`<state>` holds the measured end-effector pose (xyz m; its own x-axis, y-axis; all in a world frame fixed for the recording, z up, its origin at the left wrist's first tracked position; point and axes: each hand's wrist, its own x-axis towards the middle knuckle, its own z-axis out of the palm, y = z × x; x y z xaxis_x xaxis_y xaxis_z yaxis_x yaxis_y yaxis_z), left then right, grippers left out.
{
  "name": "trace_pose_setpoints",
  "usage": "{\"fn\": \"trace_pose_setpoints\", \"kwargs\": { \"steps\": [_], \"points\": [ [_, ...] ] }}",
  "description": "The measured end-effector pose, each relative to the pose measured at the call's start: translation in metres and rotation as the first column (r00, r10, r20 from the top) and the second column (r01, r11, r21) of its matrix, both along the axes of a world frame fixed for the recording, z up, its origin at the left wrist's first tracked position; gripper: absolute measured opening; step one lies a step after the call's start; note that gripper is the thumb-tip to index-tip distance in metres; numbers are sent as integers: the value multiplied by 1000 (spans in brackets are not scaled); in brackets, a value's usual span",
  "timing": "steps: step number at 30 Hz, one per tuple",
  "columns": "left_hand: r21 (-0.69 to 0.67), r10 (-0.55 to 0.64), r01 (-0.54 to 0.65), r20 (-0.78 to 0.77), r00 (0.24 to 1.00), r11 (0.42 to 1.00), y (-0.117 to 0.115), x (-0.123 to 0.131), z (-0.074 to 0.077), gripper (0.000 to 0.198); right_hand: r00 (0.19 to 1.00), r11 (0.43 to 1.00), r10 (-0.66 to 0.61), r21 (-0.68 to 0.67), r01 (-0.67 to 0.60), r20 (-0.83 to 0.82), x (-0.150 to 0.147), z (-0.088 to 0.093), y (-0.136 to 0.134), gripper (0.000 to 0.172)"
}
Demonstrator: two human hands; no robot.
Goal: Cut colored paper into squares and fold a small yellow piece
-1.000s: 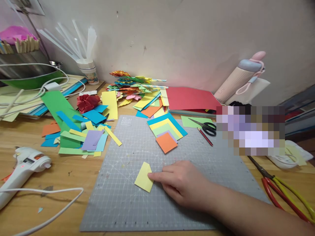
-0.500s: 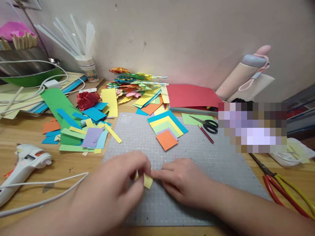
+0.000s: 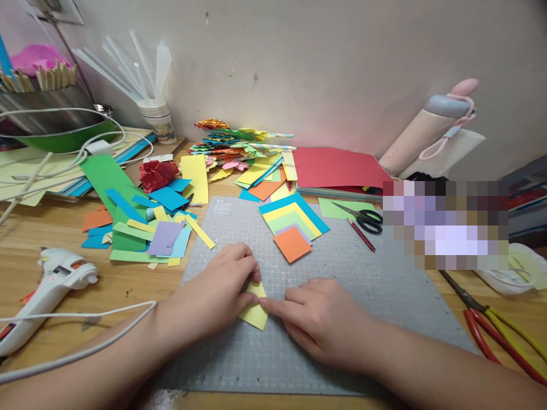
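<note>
A small piece of pale yellow paper [image 3: 256, 318] lies on the grey cutting mat [image 3: 222, 347], seemingly folded. My left hand [image 3: 233, 279] is closed on its left side, with the thumb and bent fingers pressing it against the mat. My right hand [image 3: 320, 319] reaches in from the right. Its index fingertip holds down the paper's edge close to my left thumb, while the other fingers are curled under. Just beyond my hands, an orange paper square [image 3: 293, 245] overlaps a fanned stack of coloured squares [image 3: 316, 219].
Scissors [image 3: 368, 221] and a dark red pencil [image 3: 361, 235] lie at the mat's back right; red-and-yellow-handled pliers [image 3: 482, 313] are at right. Paper scraps [image 3: 162, 236] and a glue gun [image 3: 64, 273] with its cable are at left. Paper flowers [image 3: 222, 142] sit behind.
My left hand has come down and away from the camera onto the paper, uncovering more of it. My right hand stays almost in place. The view has shifted slightly.
</note>
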<state>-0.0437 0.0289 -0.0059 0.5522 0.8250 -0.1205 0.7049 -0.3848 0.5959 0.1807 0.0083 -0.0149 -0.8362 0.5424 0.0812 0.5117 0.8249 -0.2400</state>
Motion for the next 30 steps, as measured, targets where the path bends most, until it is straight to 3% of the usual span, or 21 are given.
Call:
{"fn": "trace_pose_setpoints", "kwargs": {
  "steps": [9, 15, 23, 30],
  "points": [
    [49, -143, 142, 10, 990, 989, 0, 5, 10, 16, 999, 999, 7, -52, -9, -31, 0, 2, -1, 30],
    [36, -133, 133, 17, 991, 990, 5, 10, 9, 14, 995, 999, 1, -52, -6, -100, -2, 6, 0, 27],
    [216, -171, 161, 27, 985, 963, 13, 25, -2, 12, 975, 993, -107, -76, 94, -195, -2, 0, 0, 22],
    [308, -125, 138, -61, 990, 941, 11, 22, -2, 9, 986, 996, -87, -47, 81, -145, -2, 5, -2, 24]
  ]
}}
